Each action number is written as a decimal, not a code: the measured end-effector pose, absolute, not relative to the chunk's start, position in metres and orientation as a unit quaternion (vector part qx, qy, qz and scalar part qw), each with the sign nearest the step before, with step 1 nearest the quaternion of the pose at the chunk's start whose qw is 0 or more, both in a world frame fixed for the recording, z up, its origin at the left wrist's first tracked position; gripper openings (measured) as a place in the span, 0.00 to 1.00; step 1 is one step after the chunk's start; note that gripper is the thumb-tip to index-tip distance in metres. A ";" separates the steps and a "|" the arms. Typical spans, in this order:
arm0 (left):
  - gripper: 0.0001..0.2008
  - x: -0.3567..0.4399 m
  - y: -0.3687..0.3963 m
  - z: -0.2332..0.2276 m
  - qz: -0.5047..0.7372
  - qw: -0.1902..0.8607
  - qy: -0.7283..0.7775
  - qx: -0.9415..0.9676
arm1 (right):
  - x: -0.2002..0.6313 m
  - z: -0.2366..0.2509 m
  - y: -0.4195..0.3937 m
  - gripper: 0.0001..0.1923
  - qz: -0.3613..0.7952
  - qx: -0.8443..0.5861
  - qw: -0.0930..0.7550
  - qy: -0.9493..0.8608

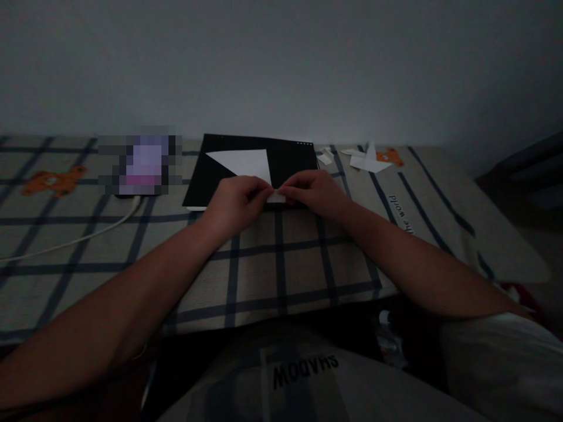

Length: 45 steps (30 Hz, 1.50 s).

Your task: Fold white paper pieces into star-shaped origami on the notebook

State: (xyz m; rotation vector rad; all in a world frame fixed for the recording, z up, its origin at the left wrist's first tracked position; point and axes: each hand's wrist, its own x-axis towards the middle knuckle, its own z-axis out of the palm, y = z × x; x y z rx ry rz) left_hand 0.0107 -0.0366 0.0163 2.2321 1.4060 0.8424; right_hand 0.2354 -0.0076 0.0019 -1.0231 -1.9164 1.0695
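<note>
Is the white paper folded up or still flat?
Folded. The white paper on the black board shows a triangle with slanted edges, and the left hand and right hand pinch its near tip.

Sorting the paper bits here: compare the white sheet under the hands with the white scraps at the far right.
The white sheet is one large folded triangle on the black board, pinched by the left hand and right hand. The white scraps are smaller, scattered, untouched on the checked cloth. Both are white paper.

Counted: two hands, left hand (237,202) and right hand (314,192); one white paper sheet (246,162); one black board (290,158); one white cable (79,237); several paper scraps (367,162), number unclear.
</note>
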 end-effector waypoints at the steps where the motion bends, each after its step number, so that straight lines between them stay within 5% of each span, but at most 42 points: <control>1: 0.15 0.011 -0.036 0.017 0.300 0.186 0.500 0.791 | 0.236 0.003 -0.007 0.17 0.413 -0.400 0.350 -0.739; 10: 0.13 0.010 -0.035 0.017 0.309 0.200 0.515 0.774 | 0.238 0.003 -0.005 0.14 0.425 -0.378 0.351 -0.744; 19: 0.12 0.008 -0.029 0.011 0.367 0.371 0.484 0.702 | 0.246 0.002 0.001 0.17 0.449 -0.378 0.364 -0.723; 27: 0.13 0.003 -0.027 0.007 0.366 0.394 0.463 0.705 | 0.246 0.000 0.001 0.18 0.452 -0.369 0.360 -0.728; 36: 0.13 0.004 -0.033 0.014 0.350 0.264 0.446 0.780 | 0.241 0.003 -0.005 0.16 0.418 -0.359 0.347 -0.759; 45: 0.12 0.005 -0.037 0.018 0.338 0.271 0.482 0.761 | 0.239 0.004 -0.006 0.14 0.438 -0.369 0.343 -0.745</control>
